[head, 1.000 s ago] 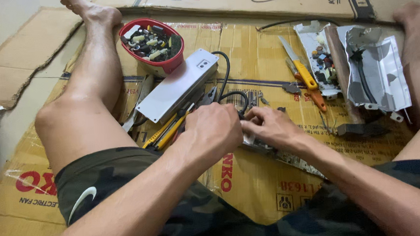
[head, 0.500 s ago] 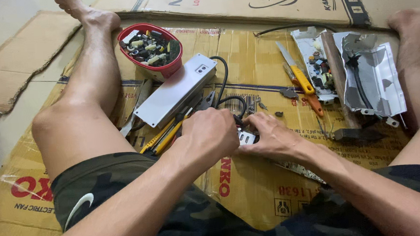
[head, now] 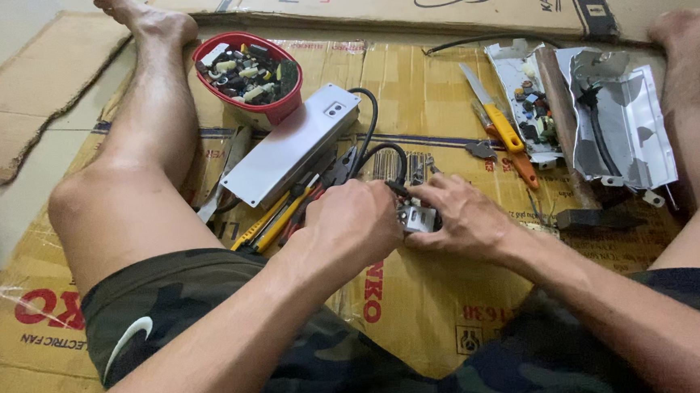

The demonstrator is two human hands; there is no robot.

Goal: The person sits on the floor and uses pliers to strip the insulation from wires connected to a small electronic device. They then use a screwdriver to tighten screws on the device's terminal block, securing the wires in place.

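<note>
Head view shows the left hand (head: 355, 220) and the right hand (head: 461, 218) close together, both closed on a small grey part (head: 416, 217) between them. Black wires (head: 379, 150) run up from it. Just past the left hand lie yellow tools (head: 275, 221), then a long grey box (head: 290, 143), then a red bowl (head: 249, 69) farthest away.

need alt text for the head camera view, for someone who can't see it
A person seated on flattened cardboard grips a small grey part between the left hand and right hand. Nearby lie a white box, a red bowl of small parts and a yellow-handled knife.
</note>
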